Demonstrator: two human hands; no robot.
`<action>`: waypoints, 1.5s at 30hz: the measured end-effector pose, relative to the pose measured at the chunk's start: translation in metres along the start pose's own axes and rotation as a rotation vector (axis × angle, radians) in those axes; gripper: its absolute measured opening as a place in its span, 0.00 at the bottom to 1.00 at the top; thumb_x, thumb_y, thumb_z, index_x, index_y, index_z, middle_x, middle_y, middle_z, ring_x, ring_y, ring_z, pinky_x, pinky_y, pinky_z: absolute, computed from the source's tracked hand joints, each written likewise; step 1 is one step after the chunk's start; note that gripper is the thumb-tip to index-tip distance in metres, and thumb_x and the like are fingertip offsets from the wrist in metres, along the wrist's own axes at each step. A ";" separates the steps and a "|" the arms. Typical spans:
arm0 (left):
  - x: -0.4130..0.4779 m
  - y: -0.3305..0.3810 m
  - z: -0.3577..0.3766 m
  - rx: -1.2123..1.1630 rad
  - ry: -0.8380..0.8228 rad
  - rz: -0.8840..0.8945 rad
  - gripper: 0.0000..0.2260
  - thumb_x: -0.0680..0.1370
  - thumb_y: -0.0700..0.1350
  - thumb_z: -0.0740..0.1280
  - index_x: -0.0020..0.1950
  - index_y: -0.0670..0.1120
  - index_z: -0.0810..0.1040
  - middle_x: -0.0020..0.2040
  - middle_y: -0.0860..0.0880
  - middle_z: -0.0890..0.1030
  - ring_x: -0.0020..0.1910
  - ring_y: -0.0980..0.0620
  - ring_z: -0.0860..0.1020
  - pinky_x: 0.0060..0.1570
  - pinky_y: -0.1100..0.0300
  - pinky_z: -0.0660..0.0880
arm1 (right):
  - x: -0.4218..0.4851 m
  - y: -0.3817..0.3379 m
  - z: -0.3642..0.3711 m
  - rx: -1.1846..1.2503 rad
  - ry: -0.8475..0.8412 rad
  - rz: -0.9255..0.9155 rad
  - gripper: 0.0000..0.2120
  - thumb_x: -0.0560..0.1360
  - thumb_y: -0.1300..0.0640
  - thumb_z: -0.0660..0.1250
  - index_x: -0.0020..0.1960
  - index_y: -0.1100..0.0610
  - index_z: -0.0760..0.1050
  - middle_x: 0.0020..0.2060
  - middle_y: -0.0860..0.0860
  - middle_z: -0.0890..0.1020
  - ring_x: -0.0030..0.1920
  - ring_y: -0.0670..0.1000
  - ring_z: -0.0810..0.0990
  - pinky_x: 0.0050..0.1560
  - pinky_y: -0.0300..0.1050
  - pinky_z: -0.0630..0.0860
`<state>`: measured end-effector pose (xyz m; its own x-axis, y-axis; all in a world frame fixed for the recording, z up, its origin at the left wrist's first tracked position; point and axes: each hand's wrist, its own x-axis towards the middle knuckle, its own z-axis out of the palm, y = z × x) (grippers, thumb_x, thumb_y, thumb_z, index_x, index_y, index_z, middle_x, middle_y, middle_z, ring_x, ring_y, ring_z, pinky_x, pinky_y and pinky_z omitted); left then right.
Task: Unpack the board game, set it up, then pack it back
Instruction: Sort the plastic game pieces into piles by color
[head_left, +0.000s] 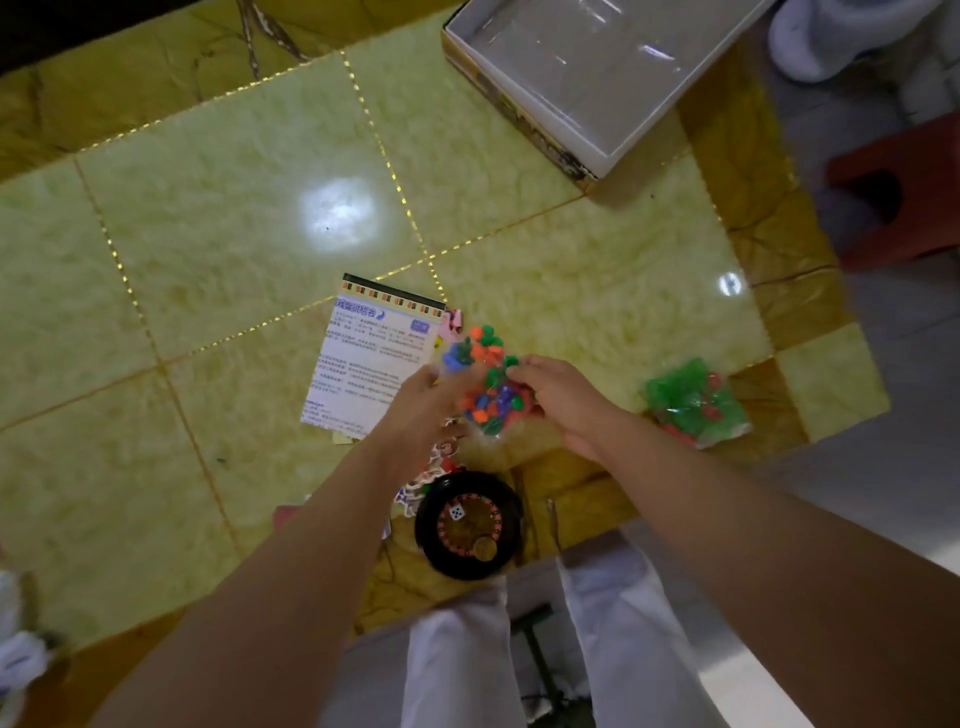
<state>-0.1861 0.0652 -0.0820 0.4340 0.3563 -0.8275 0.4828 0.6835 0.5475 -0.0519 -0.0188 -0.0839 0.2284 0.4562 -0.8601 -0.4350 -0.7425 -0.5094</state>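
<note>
Board game box (571, 104) sits emptied, rule sheet (369, 364) and wheel (467, 525) lie out, left hand (421, 395) and right hand (561, 400) both clutch a bag of pieces (488, 384); setup seems barely begun.

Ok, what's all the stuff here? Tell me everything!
table: one, yellow-green, under everything
box: one, open, grey inside, far right corner
instruction sheet: one, white, mid-table
mixed bag: one, orange, green, blue pieces, held up
green bag: one, green and red pieces, right edge
roulette wheel: one, black, near edge
die: one, white, inside wheel
stool: one, red, floor right
left hand: one, holding mixed bag
right hand: one, holding mixed bag
</note>
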 end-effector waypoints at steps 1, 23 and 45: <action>0.000 -0.004 0.010 -0.015 0.016 0.005 0.07 0.76 0.47 0.70 0.52 0.46 0.78 0.41 0.50 0.85 0.41 0.53 0.83 0.40 0.57 0.78 | -0.002 0.006 -0.008 -0.038 0.003 -0.006 0.09 0.81 0.58 0.60 0.43 0.54 0.75 0.39 0.51 0.79 0.39 0.48 0.77 0.39 0.41 0.73; 0.020 -0.034 0.150 -0.026 0.147 0.003 0.15 0.75 0.41 0.71 0.62 0.42 0.77 0.54 0.42 0.82 0.52 0.44 0.82 0.46 0.55 0.79 | -0.020 0.033 -0.165 -0.650 0.169 -0.335 0.23 0.79 0.49 0.63 0.72 0.53 0.66 0.69 0.51 0.66 0.69 0.51 0.66 0.68 0.48 0.65; -0.027 -0.008 0.111 -0.058 0.118 0.056 0.06 0.75 0.37 0.70 0.48 0.35 0.79 0.42 0.40 0.83 0.39 0.48 0.83 0.38 0.62 0.79 | -0.049 0.015 -0.094 -0.171 0.193 -0.157 0.14 0.76 0.48 0.68 0.55 0.57 0.74 0.53 0.53 0.79 0.52 0.50 0.79 0.47 0.42 0.76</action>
<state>-0.1173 -0.0209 -0.0506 0.3650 0.4651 -0.8065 0.4137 0.6950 0.5881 0.0123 -0.0981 -0.0521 0.4495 0.4823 -0.7519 -0.2323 -0.7497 -0.6197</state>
